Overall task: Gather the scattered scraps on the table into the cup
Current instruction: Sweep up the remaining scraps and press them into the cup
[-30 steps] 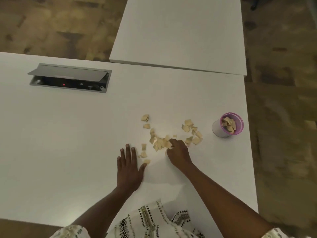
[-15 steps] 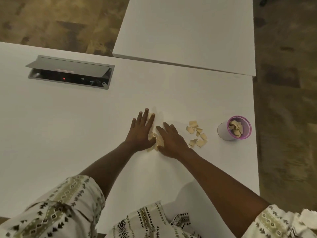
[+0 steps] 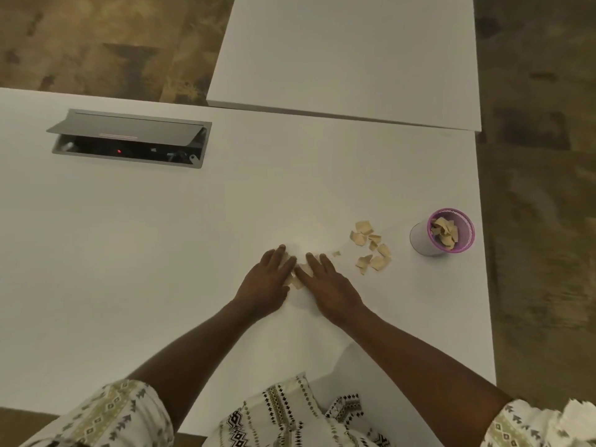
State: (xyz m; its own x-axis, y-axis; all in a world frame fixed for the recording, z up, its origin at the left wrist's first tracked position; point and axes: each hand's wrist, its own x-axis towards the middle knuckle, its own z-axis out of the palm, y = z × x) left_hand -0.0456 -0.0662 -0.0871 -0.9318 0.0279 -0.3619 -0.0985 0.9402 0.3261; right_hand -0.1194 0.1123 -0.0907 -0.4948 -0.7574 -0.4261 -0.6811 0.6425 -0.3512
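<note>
Both hands lie palm-down and side by side on the white table (image 3: 161,253). My left hand (image 3: 266,280) and my right hand (image 3: 327,283) press in from either side on a small heap of beige scraps (image 3: 298,279), most of it hidden beneath the fingers. A second loose cluster of beige scraps (image 3: 371,248) lies on the table to the right of my right hand, with one tiny piece (image 3: 336,253) near the fingertips. Further right, close to the table's right edge, stands a cup (image 3: 443,232) with a purple rim, holding several scraps.
A grey cable box with its lid raised (image 3: 129,138) is set into the table at the far left. A second white table (image 3: 348,50) abuts at the back. The table's right edge drops to the brown floor just beyond the cup.
My left hand moved up and right to meet my right hand. The scattered scraps near the middle have been pushed together into one heap between the hands. The right cluster and cup stayed put.
</note>
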